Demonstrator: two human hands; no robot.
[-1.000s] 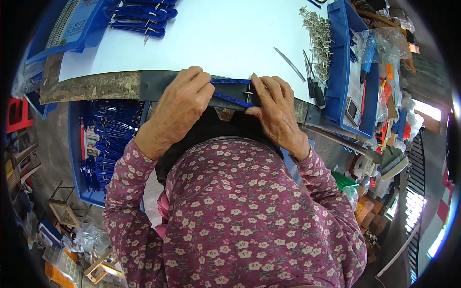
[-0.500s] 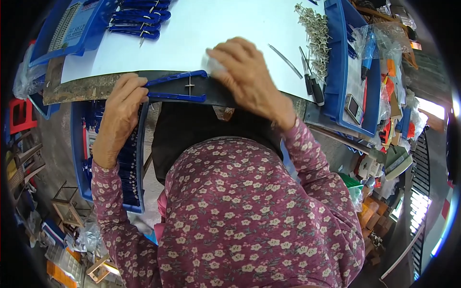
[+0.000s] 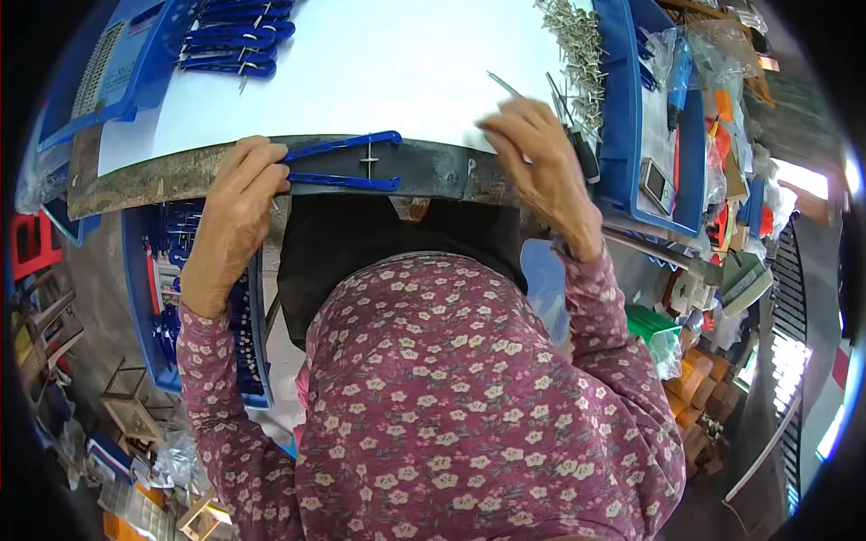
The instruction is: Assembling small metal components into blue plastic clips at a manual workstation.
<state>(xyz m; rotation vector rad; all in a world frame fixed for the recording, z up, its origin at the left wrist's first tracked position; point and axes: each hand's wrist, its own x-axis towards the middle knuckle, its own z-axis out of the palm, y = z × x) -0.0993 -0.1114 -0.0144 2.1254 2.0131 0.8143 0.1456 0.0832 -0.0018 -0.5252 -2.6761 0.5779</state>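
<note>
My left hand [image 3: 236, 203] grips the joined end of a blue plastic two-armed clip [image 3: 343, 180] at the table's front edge. The clip's arms spread to the right, one above the other. A thin metal pin [image 3: 369, 160] with a small collar stands across the gap between them. My right hand [image 3: 541, 162] is apart from the clip, over the right front of the table, its thumb and fingers spread with nothing visible in them. It partly covers a grey metal rod [image 3: 503, 83] and lies beside a black-handled tool [image 3: 585, 155].
Several similar blue clips [image 3: 236, 41] lie stacked at the far left. Metal pins [image 3: 577, 59] are heaped at the right, next to a blue tray [image 3: 622, 135]. Another blue bin [image 3: 140, 298] with blue parts stands below the table at the left.
My right hand has moved right, away from the clip toward the tools; the whitish thing blurred at its fingers no longer shows. My left hand still holds the clip.
</note>
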